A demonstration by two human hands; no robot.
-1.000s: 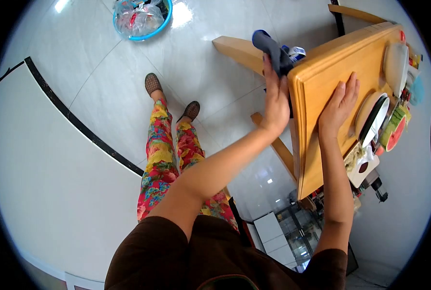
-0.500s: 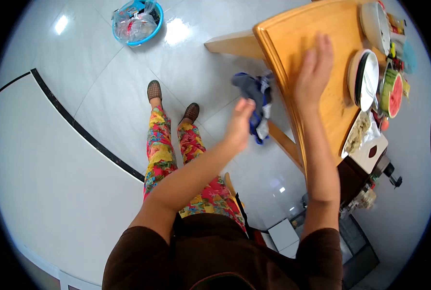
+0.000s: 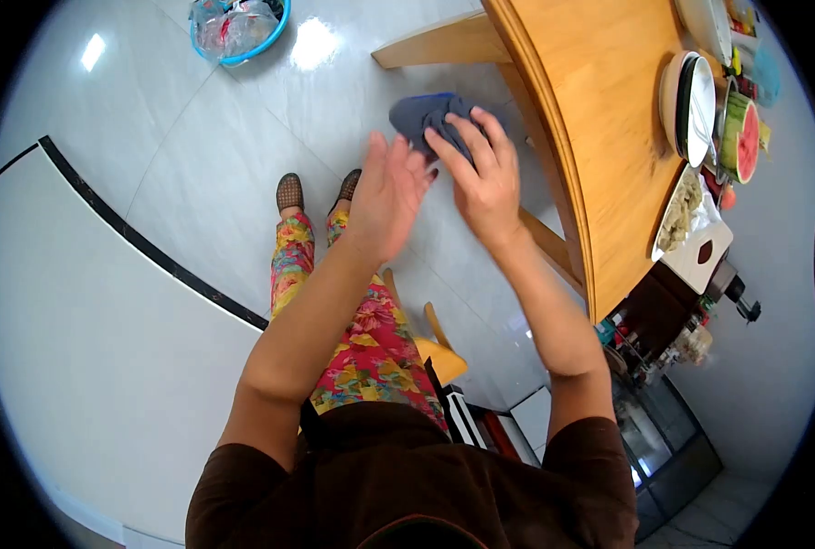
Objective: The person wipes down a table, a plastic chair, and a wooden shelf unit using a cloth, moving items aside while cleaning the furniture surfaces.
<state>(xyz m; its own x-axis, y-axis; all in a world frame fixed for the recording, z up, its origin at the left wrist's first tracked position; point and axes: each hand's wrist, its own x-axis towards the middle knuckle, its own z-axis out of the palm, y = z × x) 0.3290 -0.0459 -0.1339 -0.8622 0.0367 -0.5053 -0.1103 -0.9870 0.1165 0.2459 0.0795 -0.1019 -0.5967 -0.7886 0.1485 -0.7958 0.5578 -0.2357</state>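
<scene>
Pale floor tiles [image 3: 197,165] lie below a crumpled grey-blue cloth [image 3: 421,117], which is up in the air just off the long moulded edge of a wooden table [image 3: 600,101]. The right hand [image 3: 487,178] grips the cloth, its fingers bent over the folds. The left hand [image 3: 387,197] is spread wide close beside it, slightly blurred; whether its fingertips touch the cloth, I cannot tell. Along the table's far edge stand stacked bowls [image 3: 697,110], a plate of food [image 3: 677,215] and a cut watermelon [image 3: 744,137].
</scene>
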